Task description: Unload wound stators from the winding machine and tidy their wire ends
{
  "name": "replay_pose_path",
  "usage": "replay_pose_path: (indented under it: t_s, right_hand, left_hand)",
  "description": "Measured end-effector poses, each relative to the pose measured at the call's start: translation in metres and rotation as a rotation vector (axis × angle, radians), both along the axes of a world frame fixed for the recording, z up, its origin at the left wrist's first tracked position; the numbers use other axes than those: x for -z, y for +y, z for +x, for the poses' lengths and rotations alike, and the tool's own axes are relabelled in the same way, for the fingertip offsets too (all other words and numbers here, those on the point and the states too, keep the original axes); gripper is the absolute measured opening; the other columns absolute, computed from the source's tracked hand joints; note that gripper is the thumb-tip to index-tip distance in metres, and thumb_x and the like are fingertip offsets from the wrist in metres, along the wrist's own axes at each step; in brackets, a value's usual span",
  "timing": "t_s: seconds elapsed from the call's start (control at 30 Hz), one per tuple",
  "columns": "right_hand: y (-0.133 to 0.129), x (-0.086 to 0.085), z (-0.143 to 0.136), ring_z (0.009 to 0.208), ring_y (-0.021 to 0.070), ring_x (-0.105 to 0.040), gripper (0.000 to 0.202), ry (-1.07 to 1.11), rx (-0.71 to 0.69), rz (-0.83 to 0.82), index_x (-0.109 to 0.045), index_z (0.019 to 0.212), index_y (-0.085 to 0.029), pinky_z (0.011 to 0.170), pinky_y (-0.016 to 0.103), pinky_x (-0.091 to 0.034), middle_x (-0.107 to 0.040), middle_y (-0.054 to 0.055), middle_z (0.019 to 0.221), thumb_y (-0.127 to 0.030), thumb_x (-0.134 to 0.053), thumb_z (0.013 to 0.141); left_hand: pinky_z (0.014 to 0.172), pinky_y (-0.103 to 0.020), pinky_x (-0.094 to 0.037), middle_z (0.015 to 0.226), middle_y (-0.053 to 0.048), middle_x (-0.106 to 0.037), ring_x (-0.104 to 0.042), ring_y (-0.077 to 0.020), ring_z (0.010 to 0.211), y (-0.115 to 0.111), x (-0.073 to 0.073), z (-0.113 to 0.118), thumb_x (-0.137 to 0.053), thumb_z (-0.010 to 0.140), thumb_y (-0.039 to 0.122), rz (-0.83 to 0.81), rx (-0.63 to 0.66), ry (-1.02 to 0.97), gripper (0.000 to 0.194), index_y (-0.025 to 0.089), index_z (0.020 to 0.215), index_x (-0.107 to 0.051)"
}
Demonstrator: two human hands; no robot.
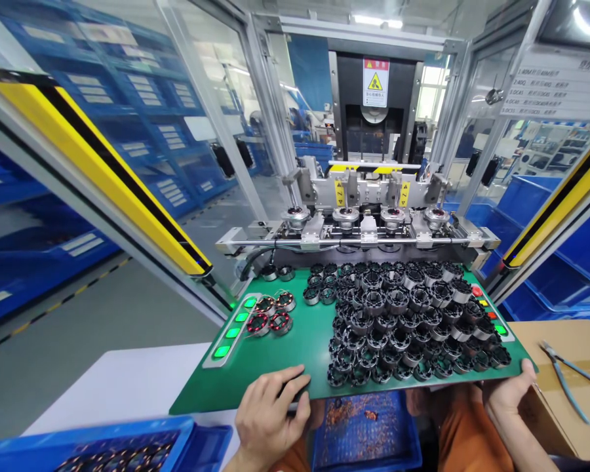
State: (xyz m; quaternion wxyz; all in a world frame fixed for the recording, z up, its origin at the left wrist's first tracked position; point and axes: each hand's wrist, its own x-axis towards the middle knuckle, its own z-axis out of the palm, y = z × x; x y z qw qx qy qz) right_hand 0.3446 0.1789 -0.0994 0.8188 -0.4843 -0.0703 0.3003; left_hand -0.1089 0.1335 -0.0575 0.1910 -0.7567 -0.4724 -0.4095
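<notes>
My left hand (pixel 274 412) rests on the front edge of a green work plate (pixel 299 347), its fingers apart and slightly bent over the surface. A small dark thing lies partly hidden beneath its fingertips. At the plate's right front corner my right hand (pixel 512 392) grips the edge, thumb on top and fingers hidden below. Rows of bare black-and-metal motor stators (pixel 397 299), some stacked, cover the right half of the plate. Several stators wound with copper wire (pixel 281 322) sit on the left, beside a strip of green-lit buttons (pixel 232 333).
Behind the plate stands a winding machine (pixel 368 190) with several spindles, flanked by yellow light-curtain posts (pixel 113 177). Below is a blue tray (pixel 368 432) with copper scraps. A blue bin (pixel 177 439) of wound parts is at lower left. Pliers (pixel 565 377) lie on a cardboard box (pixel 585 413).
</notes>
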Motion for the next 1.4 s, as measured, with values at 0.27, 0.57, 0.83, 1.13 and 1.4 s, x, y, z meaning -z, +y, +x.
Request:
replay_pose_path:
  t_s: [0.27,0.57,0.83,1.13,1.4]
  right_hand:
    - [-0.0002,0.0002,0.0001,0.122,0.0300,-0.063,0.062,-0.034,-0.005,0.009,-0.070,0.118,-0.021,0.102,0.053,-0.057,-0.072,0.005,0.125,-0.066,-0.046,0.082]
    - [-0.0011,-0.0034,-0.0017,0.120,0.0304,-0.063,0.061,-0.018,0.005,-0.028,-0.071,0.116,-0.020,0.103,0.052,-0.054,-0.073,0.007,0.121,-0.064,-0.045,0.083]
    - [-0.0014,-0.0062,-0.0021,0.113,0.0304,-0.066,0.063,-0.003,-0.015,-0.071,-0.071,0.120,-0.023,0.099,0.052,-0.055,-0.073,0.005,0.120,-0.064,-0.039,0.085]
    - [-0.0007,-0.0078,-0.0036,0.114,0.0293,-0.064,0.061,-0.063,0.003,-0.036,-0.070,0.119,-0.022,0.101,0.051,-0.054,-0.073,0.004,0.119,-0.062,-0.040,0.084]
    - [-0.0012,-0.0064,-0.0028,0.113,0.0296,-0.064,0.064,-0.053,-0.001,-0.066,-0.070,0.120,-0.023,0.097,0.050,-0.053,-0.073,0.004,0.119,-0.065,-0.039,0.083]
  left_hand:
    - [0.080,-0.035,-0.046,0.103,-0.003,-0.074,-0.063,-0.0195,0.090,-0.0004,0.0014,0.0002,-0.057,0.099,0.019,0.001,0.004,-0.010,0.013,0.023,0.100,-0.069]
    - [0.080,-0.036,-0.046,0.102,-0.003,-0.074,-0.063,-0.0201,0.090,-0.0012,0.0009,0.0008,-0.057,0.099,0.021,-0.005,-0.007,-0.018,0.012,0.024,0.100,-0.069]
    - [0.081,-0.036,-0.045,0.102,-0.004,-0.074,-0.063,-0.0204,0.091,-0.0026,-0.0012,0.0019,-0.056,0.099,0.020,-0.008,-0.009,-0.029,0.013,0.024,0.099,-0.069]
    - [0.081,-0.036,-0.045,0.101,-0.003,-0.075,-0.064,-0.0204,0.090,-0.0018,0.0004,0.0022,-0.056,0.098,0.020,-0.007,-0.007,-0.040,0.013,0.024,0.098,-0.069]
    - [0.081,-0.036,-0.046,0.101,-0.003,-0.075,-0.065,-0.0196,0.089,-0.0019,0.0004,0.0011,-0.057,0.097,0.019,-0.012,-0.013,-0.033,0.013,0.025,0.099,-0.069]
